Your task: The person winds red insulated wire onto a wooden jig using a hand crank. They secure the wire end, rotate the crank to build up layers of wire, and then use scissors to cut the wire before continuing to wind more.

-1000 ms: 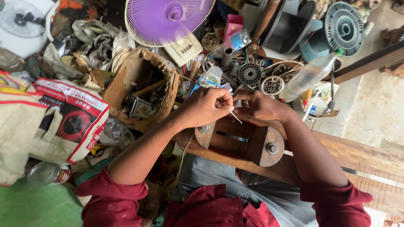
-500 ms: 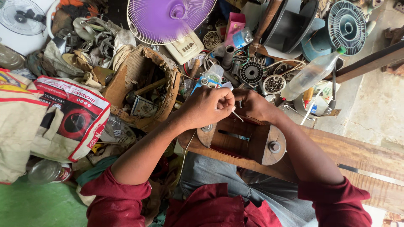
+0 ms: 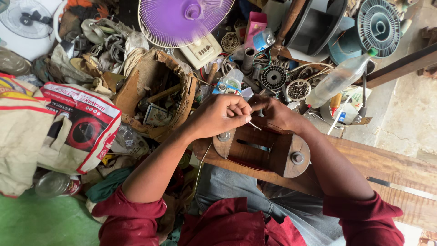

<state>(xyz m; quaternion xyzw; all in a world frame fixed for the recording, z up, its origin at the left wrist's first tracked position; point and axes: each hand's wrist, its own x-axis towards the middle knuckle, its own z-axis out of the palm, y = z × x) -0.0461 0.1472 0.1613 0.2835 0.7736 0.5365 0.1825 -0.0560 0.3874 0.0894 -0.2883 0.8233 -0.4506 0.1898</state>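
A wooden winding frame (image 3: 261, 150) with two round end discs and metal bolts lies on a wooden plank (image 3: 391, 166) across my lap. My left hand (image 3: 221, 114) is closed just above the frame's left disc and pinches a thin pale sliver (image 3: 253, 125) that sticks out toward the right. My right hand (image 3: 275, 111) is curled against it, fingertips meeting the left hand's. What the right fingers grip is hidden. Thin reddish wire (image 3: 273, 125) runs over the frame's top.
Cluttered floor beyond the frame: a torn cardboard box (image 3: 154, 91) of parts, a purple fan grille (image 3: 184, 20), a clear plastic bottle (image 3: 339, 77), motor stators (image 3: 273, 77), a grey spool (image 3: 378, 20). A printed sack (image 3: 79, 125) lies left, green floor (image 3: 41, 223) below.
Both hands stay together over the frame; the fingers have shifted only slightly and the view has drifted a little.
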